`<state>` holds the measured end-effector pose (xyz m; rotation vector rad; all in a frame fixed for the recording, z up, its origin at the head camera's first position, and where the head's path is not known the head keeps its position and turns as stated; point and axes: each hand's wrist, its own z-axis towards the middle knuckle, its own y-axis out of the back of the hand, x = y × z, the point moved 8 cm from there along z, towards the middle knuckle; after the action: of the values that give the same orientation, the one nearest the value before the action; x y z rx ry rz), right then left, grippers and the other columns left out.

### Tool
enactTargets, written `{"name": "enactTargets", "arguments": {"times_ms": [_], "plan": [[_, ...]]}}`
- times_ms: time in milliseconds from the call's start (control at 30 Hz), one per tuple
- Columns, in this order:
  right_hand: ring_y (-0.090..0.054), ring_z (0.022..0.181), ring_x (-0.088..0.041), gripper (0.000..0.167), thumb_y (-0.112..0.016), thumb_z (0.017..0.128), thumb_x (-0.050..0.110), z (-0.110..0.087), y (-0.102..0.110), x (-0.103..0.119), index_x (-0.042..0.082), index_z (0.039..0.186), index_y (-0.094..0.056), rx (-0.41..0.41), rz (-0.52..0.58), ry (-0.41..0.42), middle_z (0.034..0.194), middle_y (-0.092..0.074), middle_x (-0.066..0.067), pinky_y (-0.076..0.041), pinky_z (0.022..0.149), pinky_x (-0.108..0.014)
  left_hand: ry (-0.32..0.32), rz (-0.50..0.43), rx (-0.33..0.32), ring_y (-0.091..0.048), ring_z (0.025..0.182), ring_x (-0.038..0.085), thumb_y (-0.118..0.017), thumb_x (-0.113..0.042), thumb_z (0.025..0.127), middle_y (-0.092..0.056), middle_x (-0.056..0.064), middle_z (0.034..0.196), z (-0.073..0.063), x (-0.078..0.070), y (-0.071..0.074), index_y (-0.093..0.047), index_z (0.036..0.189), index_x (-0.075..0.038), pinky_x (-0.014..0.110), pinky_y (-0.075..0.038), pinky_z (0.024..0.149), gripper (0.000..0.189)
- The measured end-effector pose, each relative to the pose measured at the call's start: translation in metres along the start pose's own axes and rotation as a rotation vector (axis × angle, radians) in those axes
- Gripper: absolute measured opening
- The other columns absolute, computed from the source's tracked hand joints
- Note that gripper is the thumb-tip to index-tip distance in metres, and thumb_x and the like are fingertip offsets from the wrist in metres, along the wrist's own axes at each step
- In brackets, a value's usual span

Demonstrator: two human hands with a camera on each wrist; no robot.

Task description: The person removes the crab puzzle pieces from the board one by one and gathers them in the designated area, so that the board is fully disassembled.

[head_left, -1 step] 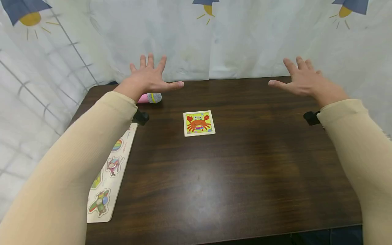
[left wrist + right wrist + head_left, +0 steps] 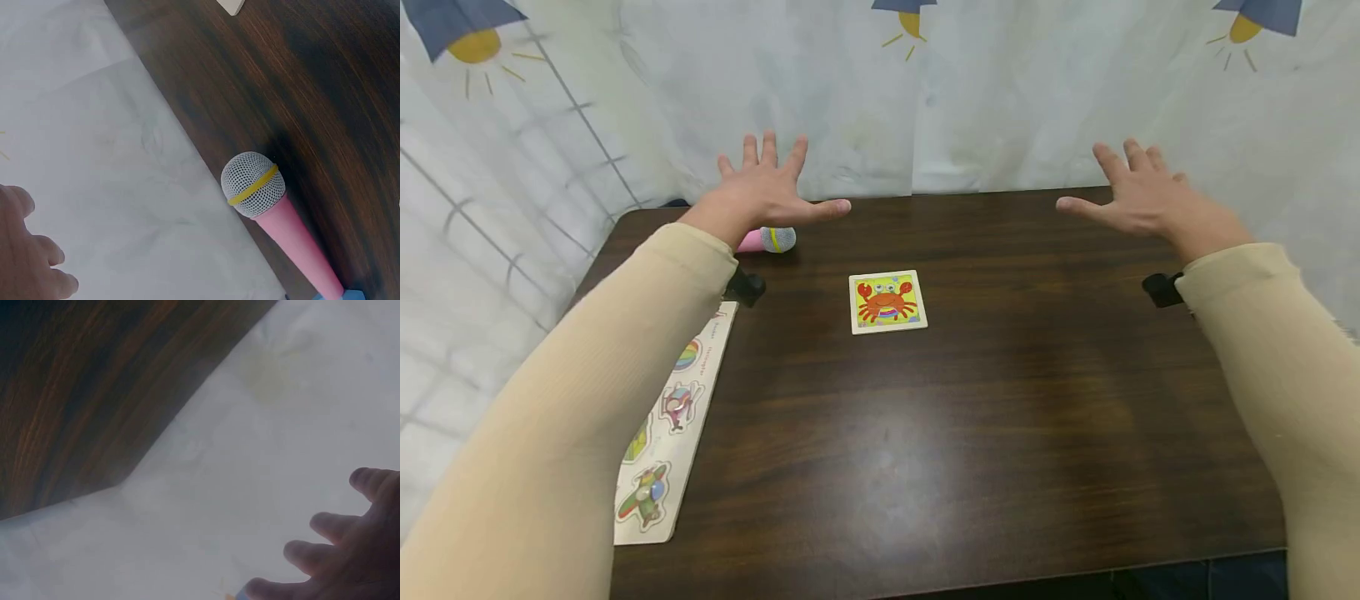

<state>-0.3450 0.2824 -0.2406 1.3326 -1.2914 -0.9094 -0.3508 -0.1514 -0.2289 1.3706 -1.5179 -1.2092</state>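
— Is anything sitting inside anything here?

— Only puzzle pieces in boards. The small square crab puzzle (image 2: 887, 302) lies flat near the middle of the dark wooden table (image 2: 1000, 433), its pieces seated in a pale frame. A long flat puzzle board (image 2: 666, 437) lies at the table's left edge, with cut-out vehicle pieces set into it; the sleeve covers part of it.

— What are the things like?

— The table has a glossy, streaked grain. The toy microphone (image 2: 767, 240) has a smooth pink handle, a round grey mesh head and a yellow band round it. A white cloth backdrop (image 2: 1000, 100) with printed lamps hangs behind.

— And the hands?

— Both are spread wide, fingers straight, grasping nothing. The left hand (image 2: 760, 187) hovers at the far left of the table, just above the microphone, which lies on its side under the wrist, not touched. The right hand (image 2: 1138, 196) hovers at the far right edge, well apart from everything. The crab puzzle sits between the two, nearer the person.
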Motion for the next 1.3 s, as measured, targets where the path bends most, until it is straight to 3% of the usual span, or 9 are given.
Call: {"name": "enactTargets", "arguments": {"times_ms": [433, 567, 667, 800, 1000, 1133, 1300], "plan": [[0.019, 0.149, -0.058, 0.109, -0.033, 0.094, 0.081, 0.006, 0.007, 0.002, 0.011, 0.163, 0.013, -0.032, 0.018, 0.032, 0.163, 0.022, -0.034, -0.001, 0.111, -0.082, -0.01, 0.008, -0.024, 0.029, 0.149, 0.052, -0.031, -0.091, 0.084, 0.032, 0.028, 0.162, 0.003, -0.001, 0.003, 0.024, 0.16, -0.018, 0.079, 0.008, 0.114, 0.119], [0.009, 0.151, -0.058, 0.111, -0.036, 0.093, 0.081, 0.01, 0.007, 0.007, 0.009, 0.164, 0.009, -0.056, 0.009, 0.058, 0.165, 0.017, -0.034, -0.007, 0.114, -0.078, -0.029, 0.011, -0.03, 0.024, 0.151, 0.052, -0.034, -0.091, 0.084, 0.028, 0.028, 0.163, 0.005, -0.002, -0.001, 0.023, 0.16, -0.018, 0.077, 0.005, 0.116, 0.12], [-0.001, 0.152, -0.058, 0.112, -0.038, 0.092, 0.082, 0.013, 0.003, 0.015, 0.009, 0.164, 0.006, -0.058, -0.018, 0.086, 0.166, 0.012, -0.034, -0.014, 0.114, -0.076, -0.059, 0.018, -0.032, 0.014, 0.155, 0.051, -0.038, -0.088, 0.086, 0.02, 0.029, 0.166, 0.007, -0.005, -0.008, 0.023, 0.161, -0.018, 0.074, -0.004, 0.119, 0.12], [-0.009, 0.151, -0.058, 0.11, -0.042, 0.093, 0.08, 0.016, -0.01, 0.036, 0.01, 0.165, 0.002, -0.029, -0.015, 0.131, 0.168, 0.007, -0.032, -0.017, 0.113, -0.077, -0.128, -0.012, -0.006, -0.004, 0.157, 0.047, -0.048, -0.078, 0.091, 0.005, 0.029, 0.169, 0.01, -0.015, -0.027, 0.019, 0.162, -0.014, 0.066, -0.018, 0.122, 0.117], [-0.015, 0.152, -0.054, 0.107, -0.055, 0.093, 0.073, 0.02, -0.051, 0.082, 0.009, 0.165, -0.008, 0.009, 0.01, 0.239, 0.169, -0.006, -0.029, -0.022, 0.115, -0.073, -0.209, -0.072, 0.115, -0.017, 0.158, 0.041, -0.064, -0.062, 0.092, -0.01, 0.028, 0.169, 0.013, -0.035, -0.077, 0.004, 0.163, -0.001, 0.053, -0.022, 0.126, 0.116], [-0.018, 0.154, -0.049, 0.102, -0.061, 0.093, 0.066, 0.025, -0.084, 0.11, 0.01, 0.165, -0.016, 0.045, 0.02, 0.3, 0.169, -0.013, -0.026, -0.023, 0.118, -0.07, -0.239, -0.071, 0.182, -0.017, 0.158, 0.041, -0.07, -0.058, 0.09, -0.014, 0.027, 0.169, 0.013, -0.046, -0.107, -0.006, 0.163, 0.003, 0.052, -0.02, 0.127, 0.114], [-0.02, 0.155, -0.046, 0.102, -0.067, 0.09, 0.064, 0.027, -0.117, 0.143, 0.01, 0.164, -0.021, 0.112, 0.017, 0.366, 0.169, -0.019, -0.022, -0.023, 0.119, -0.069, -0.247, -0.061, 0.21, -0.01, 0.158, 0.044, -0.073, -0.058, 0.087, -0.01, 0.025, 0.17, 0.011, -0.056, -0.129, -0.011, 0.163, 0.0, 0.063, -0.018, 0.124, 0.113]]}}
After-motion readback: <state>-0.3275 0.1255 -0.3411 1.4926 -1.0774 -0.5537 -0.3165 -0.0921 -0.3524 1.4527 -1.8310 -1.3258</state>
